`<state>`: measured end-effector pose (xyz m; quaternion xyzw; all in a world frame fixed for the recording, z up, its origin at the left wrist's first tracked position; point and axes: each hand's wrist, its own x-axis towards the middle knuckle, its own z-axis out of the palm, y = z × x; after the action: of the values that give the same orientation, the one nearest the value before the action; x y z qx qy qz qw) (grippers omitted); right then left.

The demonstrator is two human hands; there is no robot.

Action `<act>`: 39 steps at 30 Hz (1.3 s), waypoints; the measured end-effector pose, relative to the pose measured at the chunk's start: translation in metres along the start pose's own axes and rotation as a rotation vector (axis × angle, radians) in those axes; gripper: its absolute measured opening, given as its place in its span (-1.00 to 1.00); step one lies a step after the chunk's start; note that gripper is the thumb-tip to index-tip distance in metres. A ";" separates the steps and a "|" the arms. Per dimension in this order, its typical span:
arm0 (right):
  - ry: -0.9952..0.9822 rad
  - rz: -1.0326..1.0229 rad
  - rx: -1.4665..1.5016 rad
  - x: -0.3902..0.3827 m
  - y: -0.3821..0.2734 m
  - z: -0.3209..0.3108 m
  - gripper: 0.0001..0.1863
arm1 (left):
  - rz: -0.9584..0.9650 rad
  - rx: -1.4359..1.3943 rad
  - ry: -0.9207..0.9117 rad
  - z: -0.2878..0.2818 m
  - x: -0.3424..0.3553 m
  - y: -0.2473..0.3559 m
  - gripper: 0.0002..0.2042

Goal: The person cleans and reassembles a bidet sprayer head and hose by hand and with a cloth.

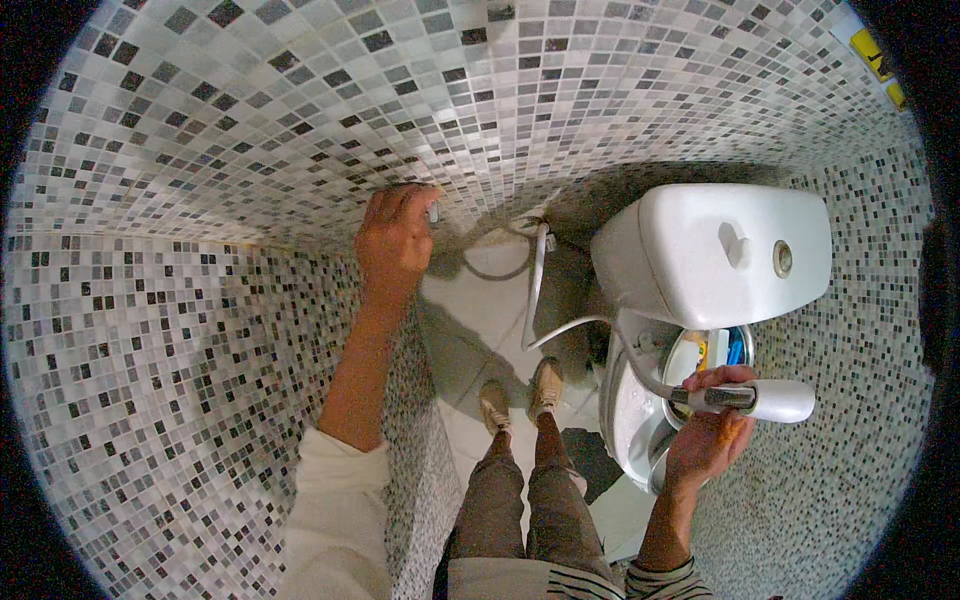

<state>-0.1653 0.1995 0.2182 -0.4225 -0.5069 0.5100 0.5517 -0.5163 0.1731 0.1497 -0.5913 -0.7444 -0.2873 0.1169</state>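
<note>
My right hand [705,445] is closed round the handle of a white handheld sprayer [780,401], whose head points to the right. From the handle's left end a white hose [537,290] loops over the toilet and down to the wall near the floor. At the tiled wall on the left, my left hand [396,238] has its fingers curled. A small light, shiny piece shows beside its fingertips; what it belongs to is hidden by the hand.
A white toilet tank [690,250] with a round button stands at the right, above the toilet bowl [625,430]. A round metal container [754,345] with bottles sits below the tank. Mosaic tile walls [200,340] close in on both sides. My shoes stand on the tile floor [465,350].
</note>
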 end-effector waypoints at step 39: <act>-1.149 -0.339 -0.842 0.030 0.111 0.192 -0.57 | -0.063 -0.085 0.061 -0.009 -0.008 -0.003 -0.69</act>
<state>-0.3716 0.2328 0.1374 -0.1805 -0.9279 0.3205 0.0610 -0.5182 0.1608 0.1517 -0.5632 -0.7458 -0.3399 0.1053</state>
